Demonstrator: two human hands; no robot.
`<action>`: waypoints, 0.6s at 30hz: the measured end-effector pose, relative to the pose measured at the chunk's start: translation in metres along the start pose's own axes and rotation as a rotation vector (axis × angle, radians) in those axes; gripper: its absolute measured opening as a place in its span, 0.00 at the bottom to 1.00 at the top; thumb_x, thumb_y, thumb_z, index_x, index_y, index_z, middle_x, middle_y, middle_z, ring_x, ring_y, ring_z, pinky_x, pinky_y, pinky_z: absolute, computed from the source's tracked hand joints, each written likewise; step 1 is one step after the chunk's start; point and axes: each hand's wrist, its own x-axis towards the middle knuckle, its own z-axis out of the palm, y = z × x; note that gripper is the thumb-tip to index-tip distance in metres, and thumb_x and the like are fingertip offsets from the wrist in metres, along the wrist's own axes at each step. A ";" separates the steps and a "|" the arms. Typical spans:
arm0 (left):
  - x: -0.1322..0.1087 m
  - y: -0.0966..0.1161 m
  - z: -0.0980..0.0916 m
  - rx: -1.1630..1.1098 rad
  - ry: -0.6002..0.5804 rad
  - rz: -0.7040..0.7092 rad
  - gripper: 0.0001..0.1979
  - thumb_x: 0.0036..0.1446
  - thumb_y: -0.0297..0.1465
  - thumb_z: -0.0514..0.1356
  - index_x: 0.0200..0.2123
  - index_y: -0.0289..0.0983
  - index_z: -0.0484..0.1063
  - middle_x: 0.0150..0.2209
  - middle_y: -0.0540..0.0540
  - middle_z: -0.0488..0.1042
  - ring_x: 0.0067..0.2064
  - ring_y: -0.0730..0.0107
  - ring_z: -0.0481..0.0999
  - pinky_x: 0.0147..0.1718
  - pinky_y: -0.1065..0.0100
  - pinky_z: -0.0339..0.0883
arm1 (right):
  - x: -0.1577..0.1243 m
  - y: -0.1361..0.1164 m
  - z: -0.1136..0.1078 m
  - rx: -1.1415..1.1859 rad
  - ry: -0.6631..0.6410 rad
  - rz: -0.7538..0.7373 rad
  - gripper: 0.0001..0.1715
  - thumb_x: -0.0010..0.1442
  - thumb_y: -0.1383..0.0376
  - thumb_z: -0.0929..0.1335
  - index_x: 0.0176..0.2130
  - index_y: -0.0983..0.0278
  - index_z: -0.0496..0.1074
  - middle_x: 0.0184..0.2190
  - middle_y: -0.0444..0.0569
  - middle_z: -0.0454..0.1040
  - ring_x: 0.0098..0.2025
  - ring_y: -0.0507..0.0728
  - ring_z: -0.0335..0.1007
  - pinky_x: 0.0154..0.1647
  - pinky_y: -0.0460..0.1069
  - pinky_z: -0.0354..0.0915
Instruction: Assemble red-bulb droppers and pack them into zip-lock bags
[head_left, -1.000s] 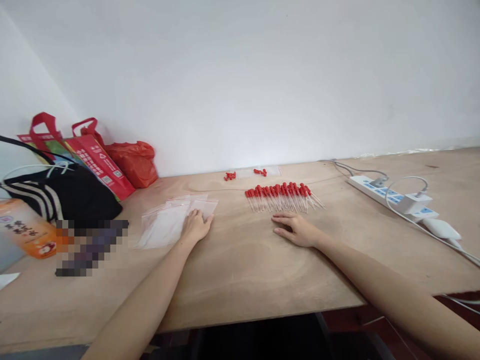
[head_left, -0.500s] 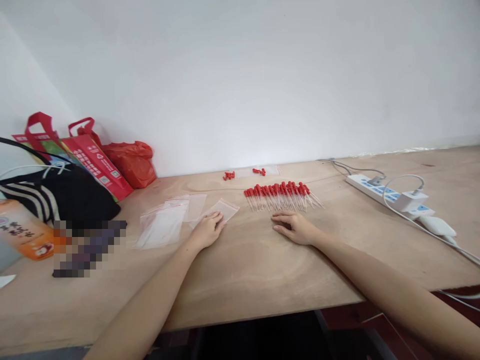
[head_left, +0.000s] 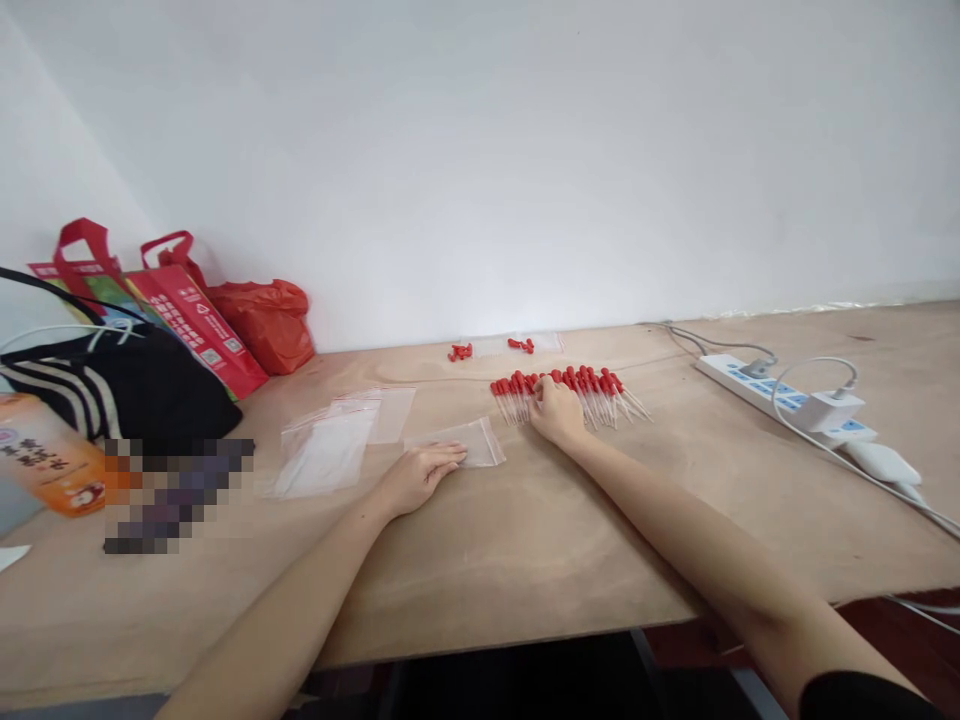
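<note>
Since half a second earlier, the right hand (head_left: 556,408) had gone forward and inward to the row of thin, pale sticks with red heads (head_left: 600,392), and the clear, flat plastic bag (head_left: 482,442) under the left hand (head_left: 424,478) had slid rightward and turned, its banded end pointing to the right.

On the right, the fingers (head_left: 545,388) were curled down among the red heads near the middle of the row; their tips were hidden, so whether a stick was pinched could not be told. On the left they lay extended and close together, pressing the bag to the pale wooden bench (head_left: 450,570) without closing around it.

By my judgement, the step in hand was steadying one bag while picking at the sticks. The next move seemed to call for a narrow pinch that freed what was wanted without scattering its neighbours, and for light pressure on the slippery plastic.

Farther out, a spread of overlapping clear bags (head_left: 330,450) lay beyond the left wrist. Behind the row, near the wall, sat a small heap of red pieces (head_left: 460,352) and a second red cluster (head_left: 521,345). A white power strip (head_left: 750,380) stood well to the right.
</note>
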 end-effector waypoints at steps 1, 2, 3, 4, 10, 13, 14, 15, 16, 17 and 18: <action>-0.002 0.002 0.000 -0.025 -0.013 0.020 0.16 0.58 0.32 0.47 0.44 0.37 0.70 0.48 0.47 0.70 0.52 0.68 0.66 0.52 0.61 0.59 | 0.005 -0.007 0.002 -0.029 -0.021 0.034 0.13 0.54 0.66 0.60 0.41 0.67 0.62 0.36 0.56 0.72 0.41 0.60 0.66 0.37 0.50 0.56; -0.004 0.005 0.000 -0.045 -0.025 0.036 0.16 0.58 0.32 0.47 0.44 0.37 0.70 0.48 0.46 0.70 0.52 0.68 0.66 0.52 0.60 0.58 | 0.009 -0.013 0.004 -0.058 -0.046 0.066 0.14 0.53 0.67 0.60 0.42 0.68 0.61 0.36 0.57 0.72 0.42 0.61 0.66 0.36 0.51 0.56; -0.006 0.008 0.001 -0.061 -0.036 0.051 0.15 0.58 0.32 0.48 0.44 0.38 0.70 0.48 0.46 0.70 0.52 0.68 0.66 0.53 0.60 0.58 | 0.013 -0.018 0.006 -0.083 -0.072 0.096 0.14 0.53 0.68 0.60 0.42 0.68 0.61 0.36 0.58 0.71 0.42 0.61 0.66 0.36 0.51 0.57; -0.007 0.011 0.002 -0.075 -0.048 0.066 0.15 0.58 0.31 0.48 0.44 0.38 0.70 0.48 0.47 0.70 0.52 0.68 0.66 0.53 0.59 0.57 | 0.016 -0.022 0.008 -0.103 -0.091 0.121 0.14 0.53 0.68 0.60 0.42 0.69 0.60 0.35 0.58 0.71 0.42 0.62 0.66 0.36 0.51 0.57; -0.003 0.028 0.012 -0.131 -0.101 0.098 0.15 0.59 0.31 0.48 0.47 0.39 0.68 0.50 0.47 0.68 0.55 0.68 0.62 0.55 0.58 0.54 | 0.023 -0.028 0.018 -0.121 -0.103 0.153 0.15 0.54 0.73 0.57 0.43 0.71 0.60 0.35 0.61 0.71 0.41 0.62 0.67 0.38 0.53 0.58; -0.001 0.031 0.013 -0.128 -0.122 0.069 0.15 0.59 0.32 0.49 0.48 0.42 0.66 0.52 0.48 0.65 0.57 0.66 0.58 0.56 0.56 0.50 | 0.020 -0.023 0.014 -0.024 -0.041 0.111 0.23 0.53 0.75 0.56 0.50 0.73 0.56 0.40 0.63 0.68 0.41 0.61 0.68 0.37 0.51 0.60; -0.001 0.032 0.012 -0.115 -0.131 0.061 0.15 0.59 0.33 0.49 0.49 0.42 0.66 0.54 0.48 0.63 0.58 0.65 0.56 0.56 0.55 0.49 | 0.019 -0.019 0.011 0.040 0.000 0.075 0.26 0.53 0.75 0.56 0.52 0.73 0.53 0.41 0.64 0.68 0.40 0.61 0.67 0.36 0.51 0.61; -0.002 0.032 0.012 -0.099 -0.140 0.055 0.16 0.59 0.34 0.49 0.49 0.43 0.65 0.55 0.49 0.62 0.59 0.65 0.54 0.56 0.54 0.48 | 0.016 -0.014 0.007 0.120 0.045 0.030 0.29 0.53 0.75 0.56 0.55 0.73 0.49 0.41 0.63 0.67 0.40 0.61 0.67 0.36 0.51 0.61; -0.001 0.032 0.011 -0.084 -0.147 0.052 0.16 0.59 0.35 0.49 0.50 0.44 0.64 0.55 0.49 0.60 0.59 0.64 0.52 0.56 0.53 0.47 | 0.013 -0.008 0.002 0.211 0.088 -0.015 0.32 0.53 0.74 0.56 0.57 0.73 0.45 0.39 0.61 0.68 0.38 0.60 0.67 0.36 0.51 0.62; -0.001 0.033 0.011 -0.071 -0.153 0.048 0.16 0.59 0.36 0.49 0.50 0.45 0.64 0.56 0.49 0.59 0.60 0.64 0.51 0.56 0.53 0.46 | 0.009 -0.001 -0.004 0.309 0.124 -0.048 0.34 0.53 0.73 0.56 0.58 0.73 0.42 0.36 0.58 0.69 0.36 0.59 0.67 0.35 0.52 0.62; 0.001 0.033 0.011 -0.064 -0.157 0.047 0.17 0.59 0.37 0.48 0.51 0.45 0.63 0.56 0.49 0.59 0.60 0.64 0.51 0.56 0.52 0.46 | 0.005 0.006 -0.009 0.413 0.145 -0.060 0.36 0.53 0.71 0.57 0.59 0.73 0.39 0.32 0.54 0.69 0.33 0.58 0.67 0.35 0.52 0.63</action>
